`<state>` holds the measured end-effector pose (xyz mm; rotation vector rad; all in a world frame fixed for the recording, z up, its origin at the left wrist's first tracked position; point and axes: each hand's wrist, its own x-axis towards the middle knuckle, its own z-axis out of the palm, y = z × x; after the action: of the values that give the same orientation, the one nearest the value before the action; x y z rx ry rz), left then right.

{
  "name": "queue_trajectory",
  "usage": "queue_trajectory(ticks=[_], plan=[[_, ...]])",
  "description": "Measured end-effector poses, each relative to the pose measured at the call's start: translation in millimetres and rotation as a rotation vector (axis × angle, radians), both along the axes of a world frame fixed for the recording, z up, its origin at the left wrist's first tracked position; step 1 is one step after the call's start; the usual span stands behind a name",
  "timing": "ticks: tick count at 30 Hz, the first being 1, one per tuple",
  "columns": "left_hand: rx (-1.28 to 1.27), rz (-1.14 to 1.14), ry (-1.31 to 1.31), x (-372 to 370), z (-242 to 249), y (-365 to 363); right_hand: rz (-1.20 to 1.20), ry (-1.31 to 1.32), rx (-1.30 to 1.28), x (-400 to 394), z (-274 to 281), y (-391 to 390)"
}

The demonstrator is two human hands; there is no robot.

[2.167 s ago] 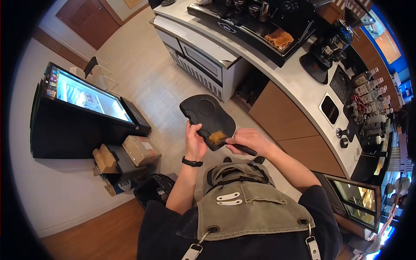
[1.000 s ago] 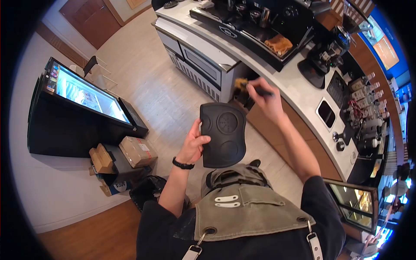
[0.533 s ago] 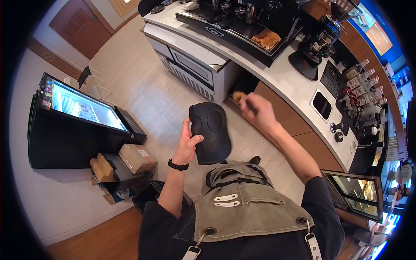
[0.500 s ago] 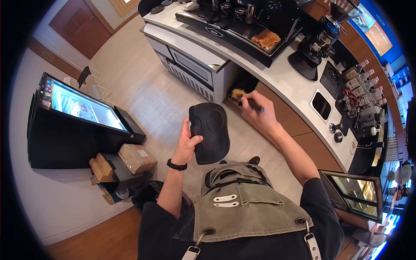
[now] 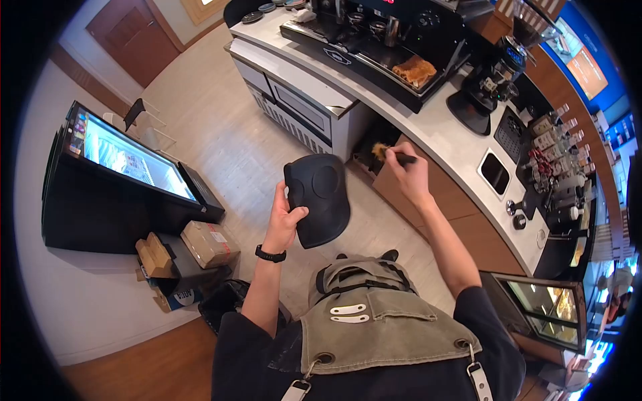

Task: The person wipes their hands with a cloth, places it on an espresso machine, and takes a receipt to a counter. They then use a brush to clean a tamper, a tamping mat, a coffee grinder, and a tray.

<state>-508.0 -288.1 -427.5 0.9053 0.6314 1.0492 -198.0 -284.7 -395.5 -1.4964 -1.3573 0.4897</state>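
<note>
My left hand (image 5: 284, 219) grips a black rubber tamping mat (image 5: 322, 214) by its left edge, thumb on the upper face and fingers behind. The mat hangs over the floor in front of my apron, with a round recess in its upper part. To the right, my right hand (image 5: 410, 175) is closed around the dark handle of a brush (image 5: 378, 151). Its tan bristles point away from the mat, toward a dark opening (image 5: 369, 142) under the counter. Brush and mat are apart.
The counter (image 5: 461, 160) curves along the right, carrying an espresso machine (image 5: 354, 53) with a brown cloth (image 5: 414, 71) and a coffee grinder (image 5: 491, 87). On the left stand a lit display fridge (image 5: 134, 157) and a cardboard box (image 5: 209, 244). A glass-fronted case (image 5: 542, 307) is at lower right.
The camera view has shifted a little. The brush has turned in my right hand and moved slightly right, over the dark opening. My left hand keeps its grip on the tamping mat.
</note>
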Motion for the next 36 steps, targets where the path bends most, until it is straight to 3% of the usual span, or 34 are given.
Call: queue_trajectory(ticks=[3, 5, 8, 13, 15, 17, 18, 23, 25, 26, 29, 30, 33, 34, 36], plan=[[-0.061, 0.023, -0.03, -0.9, 6.7, 0.3, 0.355, -0.145, 0.332, -45.3, 27.4, -38.2], [-0.006, 0.046, -0.054, 5.6, 8.4, 4.6, 0.899, -0.321, 0.265, -58.0, -1.1, -66.7], [0.025, 0.065, -0.071, 6.0, 13.4, 4.0, 0.898, -0.282, 0.152, -46.4, -6.3, -63.9], [0.07, 0.079, -0.086, 16.0, 17.3, 11.9, 0.48, 0.103, -0.553, -60.9, -20.4, -70.8], [0.077, 0.114, -0.122, 26.4, 17.3, 9.7, 0.426, 0.078, -0.305, -59.3, -20.7, -66.3], [0.08, 0.095, -0.124, 28.3, 16.9, 11.2, 0.472, -0.129, 0.437, -53.0, -20.6, -56.7], [0.08, 0.092, -0.128, 29.6, 16.2, 9.7, 0.219, 0.07, 0.286, -38.5, -23.8, -44.5], [0.074, 0.109, -0.15, 35.7, 23.2, 12.6, 0.385, -0.355, 0.389, -54.8, -44.7, -80.3], [0.064, 0.104, -0.171, 36.4, 22.9, 11.9, 0.325, -0.288, 0.43, -35.4, -47.8, -66.4], [0.061, 0.102, -0.179, 36.4, 20.7, 11.0, 0.052, 0.255, 0.322, -42.0, -43.8, -51.7], [0.075, 0.088, -0.165, 37.3, 19.2, 14.8, 0.367, -0.308, 0.375, -54.6, -36.6, -81.1], [0.075, 0.077, -0.148, 36.5, 19.3, 13.8, 0.636, -0.17, 0.455, -66.8, -15.6, -83.1], [0.034, 0.011, -0.177, 37.3, 20.8, 7.5, 0.302, 0.056, 0.413, -47.5, -4.5, -38.3], [0.027, -0.023, -0.164, 36.5, 19.3, 5.0, 0.164, 0.236, 0.072, -48.5, 21.6, -37.0], [0.031, -0.087, -0.147, 37.8, 19.8, 9.5, 0.503, -0.147, 0.355, -61.2, 47.7, -44.4]])
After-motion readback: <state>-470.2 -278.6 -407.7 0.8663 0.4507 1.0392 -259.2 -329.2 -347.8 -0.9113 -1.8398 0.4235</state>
